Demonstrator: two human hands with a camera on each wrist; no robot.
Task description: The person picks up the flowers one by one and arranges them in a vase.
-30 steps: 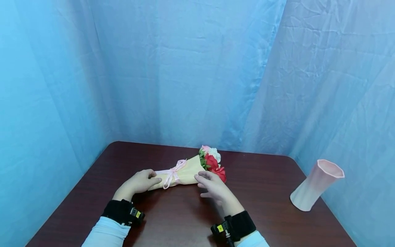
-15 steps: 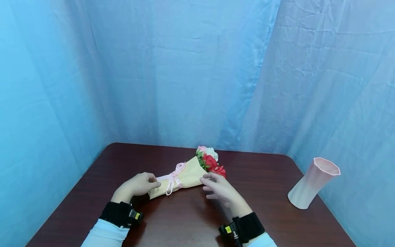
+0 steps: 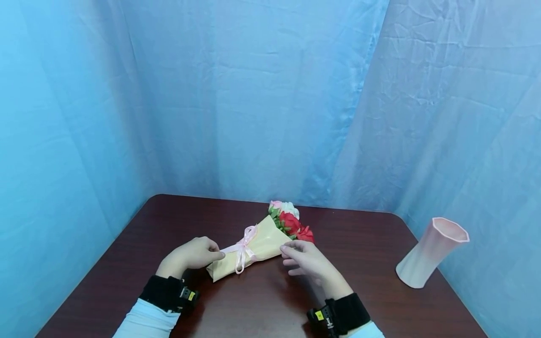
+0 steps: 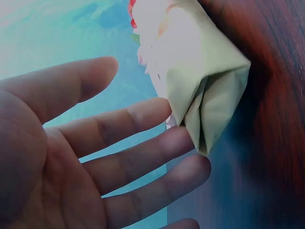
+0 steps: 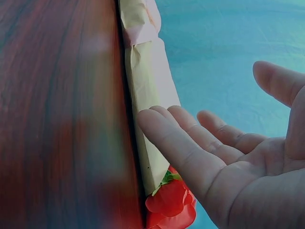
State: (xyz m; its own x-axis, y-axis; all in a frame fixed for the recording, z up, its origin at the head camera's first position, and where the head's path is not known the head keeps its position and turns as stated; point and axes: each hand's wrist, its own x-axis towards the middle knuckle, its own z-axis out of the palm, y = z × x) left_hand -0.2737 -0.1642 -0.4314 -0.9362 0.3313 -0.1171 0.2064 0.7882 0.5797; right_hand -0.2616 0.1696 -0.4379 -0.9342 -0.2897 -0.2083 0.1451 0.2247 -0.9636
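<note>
A bouquet in cream wrapping paper (image 3: 264,240) lies on the dark table, its folded lower end at the left and its flowers to the right. A pink ribbon bow (image 3: 243,247) ties it, and red, pink and white roses (image 3: 289,222) fill the top. At the folded end is my left hand (image 3: 191,256); in the left wrist view its extended fingers (image 4: 138,119) meet the paper, the thumb standing apart. My right hand (image 3: 313,264) is beside the near edge of the wrap, below the flowers. Its fingers (image 5: 186,143) stay extended, fingertips right at the paper.
A pink-and-white vase (image 3: 432,253) with a wavy rim stands toward the table's right edge. Dark wood table (image 3: 249,310) spreads under both hands. Pale blue curtains (image 3: 262,103) hang behind and along both sides.
The bouquet has turned on the table, its folded end shifting toward me. My right hand has moved right and a little nearer; my left hand has shifted slightly toward me.
</note>
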